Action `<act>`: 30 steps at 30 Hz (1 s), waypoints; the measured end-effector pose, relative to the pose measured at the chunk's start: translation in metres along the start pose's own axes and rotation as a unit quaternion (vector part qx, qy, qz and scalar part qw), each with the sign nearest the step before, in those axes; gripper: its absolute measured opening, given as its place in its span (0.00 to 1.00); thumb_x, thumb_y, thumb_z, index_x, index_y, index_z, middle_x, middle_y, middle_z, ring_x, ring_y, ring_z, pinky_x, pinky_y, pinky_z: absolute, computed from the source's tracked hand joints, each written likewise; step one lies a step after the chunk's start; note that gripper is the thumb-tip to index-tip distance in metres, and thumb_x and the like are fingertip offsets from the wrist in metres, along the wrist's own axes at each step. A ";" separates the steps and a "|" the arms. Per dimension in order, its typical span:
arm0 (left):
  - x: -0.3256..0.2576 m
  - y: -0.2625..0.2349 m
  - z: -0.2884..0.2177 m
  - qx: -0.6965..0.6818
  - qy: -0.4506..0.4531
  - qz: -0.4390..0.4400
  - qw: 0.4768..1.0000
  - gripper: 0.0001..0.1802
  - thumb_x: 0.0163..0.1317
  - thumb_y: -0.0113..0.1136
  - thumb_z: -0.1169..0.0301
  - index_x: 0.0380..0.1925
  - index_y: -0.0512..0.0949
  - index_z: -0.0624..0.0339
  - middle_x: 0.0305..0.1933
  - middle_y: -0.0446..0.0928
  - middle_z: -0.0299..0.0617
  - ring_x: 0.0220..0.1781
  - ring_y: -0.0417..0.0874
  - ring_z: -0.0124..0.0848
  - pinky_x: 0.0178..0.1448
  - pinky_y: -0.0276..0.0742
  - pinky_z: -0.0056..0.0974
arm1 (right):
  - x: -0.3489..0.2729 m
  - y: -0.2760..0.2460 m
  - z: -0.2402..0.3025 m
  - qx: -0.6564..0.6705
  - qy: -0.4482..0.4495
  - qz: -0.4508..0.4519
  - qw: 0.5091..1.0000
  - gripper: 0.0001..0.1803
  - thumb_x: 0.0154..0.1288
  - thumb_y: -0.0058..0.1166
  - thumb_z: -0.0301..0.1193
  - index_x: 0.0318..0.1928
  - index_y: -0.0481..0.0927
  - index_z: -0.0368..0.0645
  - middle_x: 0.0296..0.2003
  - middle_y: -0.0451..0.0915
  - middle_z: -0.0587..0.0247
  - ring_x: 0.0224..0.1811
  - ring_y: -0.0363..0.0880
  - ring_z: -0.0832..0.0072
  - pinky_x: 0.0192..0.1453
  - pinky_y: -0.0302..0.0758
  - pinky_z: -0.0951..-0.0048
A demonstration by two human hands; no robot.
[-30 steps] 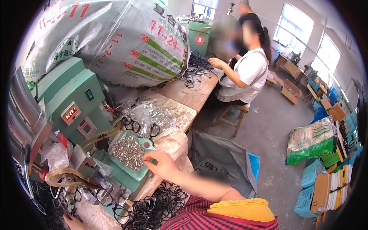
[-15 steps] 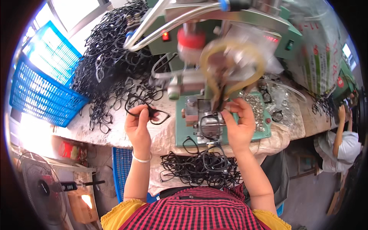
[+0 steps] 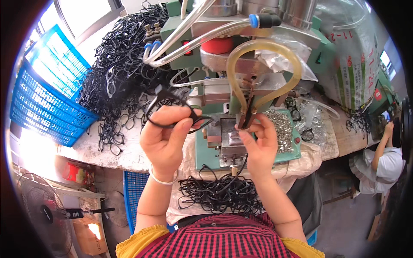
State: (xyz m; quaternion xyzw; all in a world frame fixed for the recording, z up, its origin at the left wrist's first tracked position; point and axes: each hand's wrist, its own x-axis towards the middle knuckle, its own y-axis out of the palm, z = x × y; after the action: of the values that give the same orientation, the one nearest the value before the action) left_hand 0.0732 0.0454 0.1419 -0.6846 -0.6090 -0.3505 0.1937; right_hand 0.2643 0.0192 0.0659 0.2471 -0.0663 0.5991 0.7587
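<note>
My left hand (image 3: 165, 137) is closed round a black eyeglass frame (image 3: 198, 119), raised in front of the green press's left side. The frame is tilted, and my fingers cover part of it. My right hand (image 3: 260, 142) is at the press, just below its dark narrow jaws (image 3: 246, 119). Its thumb and fingers are pinched together; whatever lies between them is too small to make out. Beside that hand is the metal fixture (image 3: 230, 139) on the green base (image 3: 201, 155). A yellowish hose loop (image 3: 297, 69) arches above the jaws.
Small metal parts (image 3: 282, 129) fill a green tray at right. Black eyeglass frames (image 3: 219, 193) lie bundled before me; a larger heap (image 3: 124, 64) rises at back left beside blue baskets (image 3: 51, 103). A fan (image 3: 45, 210) stands lower left. Another person (image 3: 378, 163) sits far right.
My left hand has moved right and toward the press with its frame. The eyeglass frame seen over the fixture no longer shows there. My right hand has shifted slightly left, and the press head looks sharper.
</note>
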 end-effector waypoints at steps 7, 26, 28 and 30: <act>-0.035 0.006 -0.001 0.229 0.150 0.260 0.926 0.10 0.53 0.73 0.74 0.36 0.85 0.54 0.44 0.87 0.37 0.41 0.86 0.33 0.52 0.80 0.43 | -0.004 -0.091 0.015 -0.557 -0.111 0.012 0.823 0.15 0.55 0.63 0.24 0.46 0.84 0.42 0.59 0.75 0.47 0.64 0.73 0.49 0.69 0.67 0.53; -0.062 0.016 0.027 0.131 0.122 0.274 0.945 0.10 0.58 0.67 0.70 0.40 0.83 0.55 0.50 0.83 0.35 0.42 0.78 0.41 0.66 0.71 0.53 | -0.002 -0.154 -0.029 -0.548 -0.035 -0.081 0.832 0.09 0.69 0.55 0.29 0.44 0.81 0.35 0.38 0.84 0.54 0.39 0.80 0.64 0.48 0.76 0.65; -0.081 0.004 0.007 0.251 0.144 0.207 0.935 0.13 0.59 0.65 0.70 0.45 0.82 0.54 0.54 0.81 0.37 0.43 0.79 0.41 0.68 0.70 0.55 | 0.000 -0.148 -0.031 -0.535 -0.023 -0.093 0.840 0.08 0.69 0.57 0.30 0.42 0.79 0.37 0.36 0.81 0.58 0.38 0.78 0.68 0.46 0.75 0.67; -0.086 -0.047 -0.006 0.433 0.162 0.144 0.875 0.19 0.54 0.66 0.68 0.48 0.80 0.54 0.54 0.79 0.42 0.49 0.78 0.43 0.59 0.73 0.51 | 0.003 -0.147 -0.036 -0.525 -0.031 -0.069 0.848 0.08 0.70 0.56 0.28 0.43 0.80 0.37 0.36 0.81 0.61 0.38 0.77 0.71 0.48 0.75 0.69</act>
State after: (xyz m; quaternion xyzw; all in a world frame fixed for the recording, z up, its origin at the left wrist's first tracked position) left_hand 0.0251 -0.0099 0.0768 -0.5466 -0.5543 -0.1260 0.6149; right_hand 0.3964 0.0143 -0.0075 -0.1652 -0.3773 0.4130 0.8122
